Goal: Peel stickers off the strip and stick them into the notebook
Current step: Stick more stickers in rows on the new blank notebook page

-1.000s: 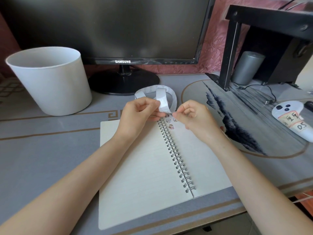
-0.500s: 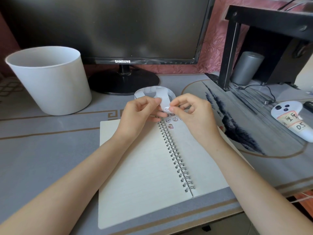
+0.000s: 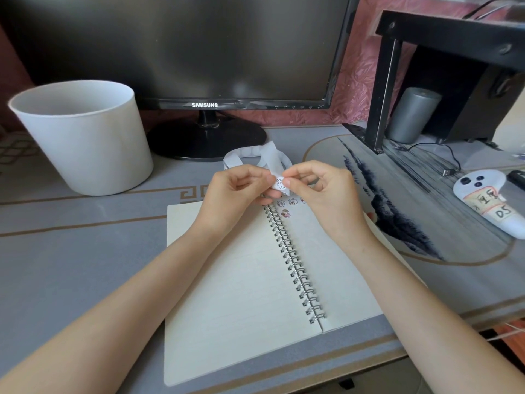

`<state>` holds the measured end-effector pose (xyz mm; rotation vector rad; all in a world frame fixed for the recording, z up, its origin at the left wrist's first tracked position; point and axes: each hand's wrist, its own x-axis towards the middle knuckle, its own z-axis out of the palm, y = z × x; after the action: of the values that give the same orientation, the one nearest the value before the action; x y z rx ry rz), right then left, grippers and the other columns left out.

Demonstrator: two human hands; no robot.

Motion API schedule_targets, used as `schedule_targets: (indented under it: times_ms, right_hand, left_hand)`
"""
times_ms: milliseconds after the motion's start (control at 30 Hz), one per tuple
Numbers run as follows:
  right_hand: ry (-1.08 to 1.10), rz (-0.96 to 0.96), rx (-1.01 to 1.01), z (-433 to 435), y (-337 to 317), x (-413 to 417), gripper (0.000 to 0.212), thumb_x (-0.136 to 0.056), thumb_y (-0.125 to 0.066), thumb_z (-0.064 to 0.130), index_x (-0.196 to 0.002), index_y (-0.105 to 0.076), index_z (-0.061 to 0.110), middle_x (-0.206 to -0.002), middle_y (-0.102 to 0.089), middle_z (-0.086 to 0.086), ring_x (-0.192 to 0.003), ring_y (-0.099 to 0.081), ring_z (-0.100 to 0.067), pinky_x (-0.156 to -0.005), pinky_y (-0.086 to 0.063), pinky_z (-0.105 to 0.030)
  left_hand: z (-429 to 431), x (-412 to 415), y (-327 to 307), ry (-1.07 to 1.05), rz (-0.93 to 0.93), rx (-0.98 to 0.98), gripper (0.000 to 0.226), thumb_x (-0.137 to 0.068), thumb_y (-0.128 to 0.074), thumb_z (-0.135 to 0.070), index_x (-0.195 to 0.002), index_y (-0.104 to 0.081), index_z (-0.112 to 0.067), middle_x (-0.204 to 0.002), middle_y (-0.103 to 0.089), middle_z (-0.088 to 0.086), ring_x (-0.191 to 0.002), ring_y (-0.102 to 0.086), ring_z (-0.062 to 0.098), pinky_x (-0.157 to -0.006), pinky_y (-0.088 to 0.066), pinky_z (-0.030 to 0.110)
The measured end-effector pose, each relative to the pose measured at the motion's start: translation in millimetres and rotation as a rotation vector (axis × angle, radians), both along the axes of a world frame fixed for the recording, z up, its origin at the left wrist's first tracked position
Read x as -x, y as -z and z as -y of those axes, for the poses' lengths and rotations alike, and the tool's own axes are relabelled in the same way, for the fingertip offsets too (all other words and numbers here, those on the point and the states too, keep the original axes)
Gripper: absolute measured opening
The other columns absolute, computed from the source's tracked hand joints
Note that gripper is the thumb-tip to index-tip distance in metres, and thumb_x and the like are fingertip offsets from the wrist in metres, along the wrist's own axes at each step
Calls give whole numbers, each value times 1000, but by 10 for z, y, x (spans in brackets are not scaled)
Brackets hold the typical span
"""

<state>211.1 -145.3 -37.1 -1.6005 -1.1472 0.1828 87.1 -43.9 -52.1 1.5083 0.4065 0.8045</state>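
Sticker strip (image 3: 255,156): thin, limp paper backing, looped above the open notebook (image 3: 247,280) on the table (image 3: 71,265). Left hand (image 3: 235,197) pinches the strip. Right hand (image 3: 324,194) fingers pinch the round sticker (image 3: 279,184); light, flimsy, tacky, probably best lifted by its edge.

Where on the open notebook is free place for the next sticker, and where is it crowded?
Free: the left page, left of the spiral, and the right page below the stuck stickers. Crowded: the right page's top corner by the spiral, where the left hand holds the strip and the right hand pinches a sticker.
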Motion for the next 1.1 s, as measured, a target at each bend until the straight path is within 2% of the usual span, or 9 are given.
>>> schedule_targets:
  times_ms: [133,333,467,533,767,900,967,1033,1100]
  right_hand:
    - [7,-7,6,-2,2,12,9,-79,-74,12,-82,-72,20,-72,-69,11,-66,-56,-8,-67,-49,-31]
    - [8,0,32,-11,20,-4,7,-80,-73,12,-81,-70,19,-73,-68,8,-68,-59,-11,-68,-49,-28]
    - [46,143,84,-26,66,-25,4,-81,-70,19,-82,-66,20,-77,-65,8,-67,-56,-11,-67,-47,-32]
    - [43,212,89,-26,76,-23,5,-82,-69,20,-81,-65,21,-82,-62,9,-71,-56,-13,-74,-48,-37]
    - [-2,396,15,-7,65,-8,3,-81,-66,18,-82,-64,19,-97,-52,10,-98,-50,-14,-79,-47,-44]
    - [-41,374,-9,3,49,-22,3,-83,-65,19,-84,-64,17,-95,-53,11,-92,-53,-16,-80,-47,-39]
    - [-31,336,-16,29,16,-18,3,-84,-66,18,-83,-64,16,-86,-56,13,-84,-52,-7,-77,-43,-22]
    - [-24,195,6,66,-24,-32,6,-84,-67,12,-82,-64,16,-76,-58,15,-72,-52,2,-69,-37,-10]
    - [-35,44,46,84,-49,-77,12,-84,-68,10,-79,-63,20,-74,-61,13,-68,-53,3,-66,-38,-9]
  left_hand:
    - [3,0,2,3,1,-2,10,-89,-60,-6,-92,-67,0,-80,-73,10,-76,-71,17,-72,-57,25]
    - [19,-2,-3,2,-13,-13,6,-89,-61,-6,-87,-67,-4,-74,-73,5,-74,-71,15,-71,-58,25]
    - [23,-7,1,-31,-43,-26,9,-89,-62,-10,-84,-68,-5,-75,-72,7,-75,-71,18,-71,-58,27]
    - [16,-11,8,-52,-58,-23,10,-90,-62,-9,-85,-67,-3,-75,-72,8,-74,-72,18,-68,-57,25]
    - [4,-5,10,-84,-62,-2,15,-92,-59,-9,-89,-65,4,-82,-71,17,-75,-73,19,-71,-59,30]
    - [5,-2,-8,-99,-53,22,13,-93,-57,-10,-88,-62,1,-80,-70,18,-73,-73,19,-65,-59,28]
    - [5,5,-20,-101,-43,35,12,-94,-56,-10,-86,-61,-2,-78,-70,16,-73,-73,19,-60,-58,26]
    - [7,7,-24,-98,-35,44,12,-94,-55,-10,-86,-61,-3,-75,-71,10,-72,-73,18,-60,-58,25]
    - [9,6,-21,-95,-35,42,12,-94,-56,-10,-86,-61,-4,-75,-71,9,-72,-73,18,-62,-58,26]
